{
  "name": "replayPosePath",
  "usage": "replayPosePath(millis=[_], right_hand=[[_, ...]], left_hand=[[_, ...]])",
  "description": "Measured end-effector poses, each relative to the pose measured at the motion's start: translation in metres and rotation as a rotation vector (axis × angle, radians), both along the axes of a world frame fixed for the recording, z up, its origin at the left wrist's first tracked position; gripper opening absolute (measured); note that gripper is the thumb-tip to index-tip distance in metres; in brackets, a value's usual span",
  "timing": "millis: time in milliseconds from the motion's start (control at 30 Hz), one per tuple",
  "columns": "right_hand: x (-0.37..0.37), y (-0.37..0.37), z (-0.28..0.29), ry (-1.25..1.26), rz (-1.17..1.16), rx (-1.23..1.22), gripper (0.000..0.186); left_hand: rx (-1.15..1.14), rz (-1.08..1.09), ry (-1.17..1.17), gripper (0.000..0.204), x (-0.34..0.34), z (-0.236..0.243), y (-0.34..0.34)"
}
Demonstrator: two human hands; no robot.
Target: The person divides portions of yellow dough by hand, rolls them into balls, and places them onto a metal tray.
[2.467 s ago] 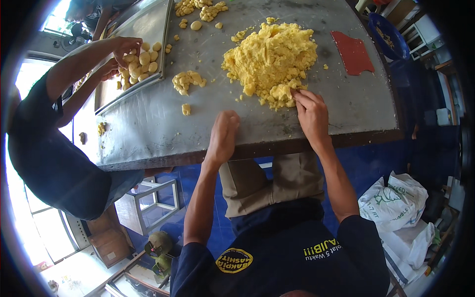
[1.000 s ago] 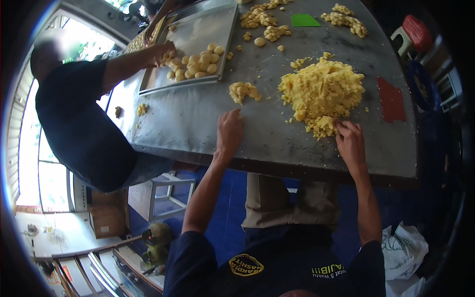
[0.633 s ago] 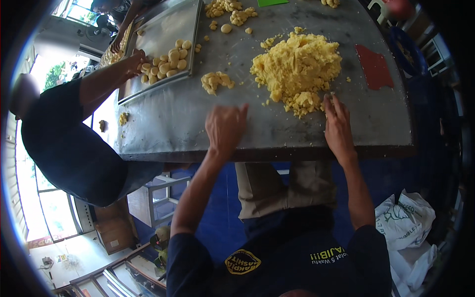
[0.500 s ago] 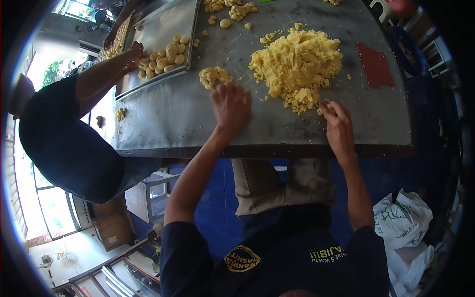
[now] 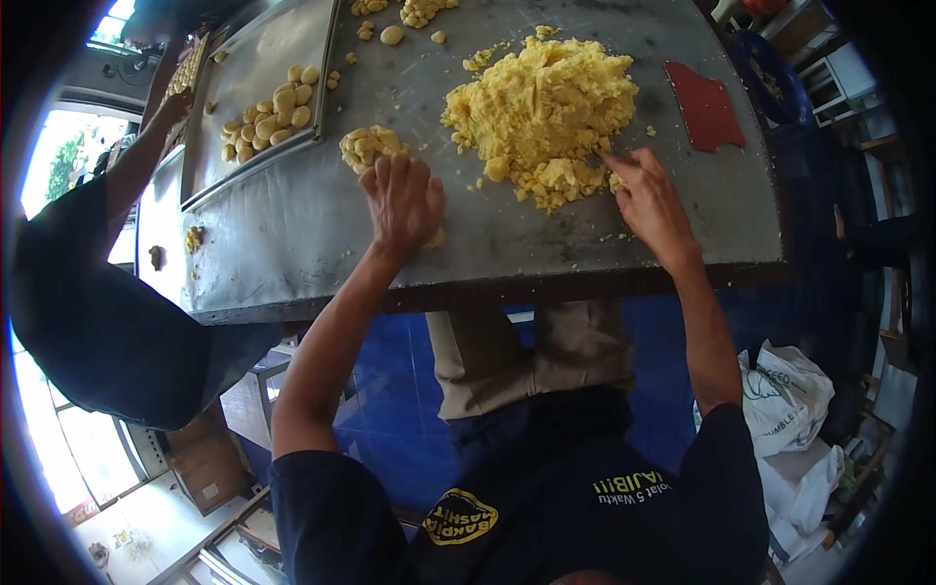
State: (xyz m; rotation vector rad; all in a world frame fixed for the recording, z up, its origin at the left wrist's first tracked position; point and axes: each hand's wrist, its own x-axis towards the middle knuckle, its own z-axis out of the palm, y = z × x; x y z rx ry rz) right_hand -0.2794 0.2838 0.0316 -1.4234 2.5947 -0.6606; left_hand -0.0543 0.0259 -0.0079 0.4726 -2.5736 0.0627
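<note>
My left hand [image 5: 405, 207] is palm down on the metal tabletop, its fingers reaching toward a cluster of pale dough pieces [image 5: 369, 146]. A flat scrap of dough [image 5: 435, 238] peeks out beside the heel of that hand. A large heap of crumbly yellow filling [image 5: 541, 112] lies ahead, between my hands. At its near right edge, my right hand [image 5: 655, 203] has its fingers closed around a small lump of the filling [image 5: 615, 182]; the index finger points at the heap.
A tray [image 5: 255, 156] of round dough balls [image 5: 263, 127] stands on the left, where a person in dark clothes [image 5: 97, 312] leans in with an arm out. A red scraper [image 5: 704, 107] lies to the right. Beyond it is a blue basin [image 5: 773, 76]. White sacks [image 5: 788, 400] sit low right.
My view has swung, shifting the table leftward in the picture. My left hand, smeared by motion before, now shows clearly near the dough cluster. My right hand stays at the filling's edge.
</note>
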Motion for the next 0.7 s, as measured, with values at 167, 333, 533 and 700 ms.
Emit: replayPosePath(millis=[167, 333, 533, 700], right_hand=[[0.025, 0.021, -0.016, 0.16, -0.039, -0.04, 0.054], [0.064, 0.04, -0.023, 0.143, 0.032, -0.034, 0.057], [0.027, 0.035, -0.019, 0.203, -0.033, -0.22, 0.035], [0.005, -0.001, -0.014, 0.097, 0.034, -0.212, 0.028]], left_hand=[[-0.137, 0.25, -0.118, 0.025, -0.005, -0.011, 0.021], [-0.019, 0.417, -0.103, 0.031, 0.005, -0.004, 0.035], [0.263, 0.391, -0.238, 0.026, 0.048, 0.015, 0.083], [0.509, 0.413, 0.063, 0.018, 0.045, 0.013, 0.08]])
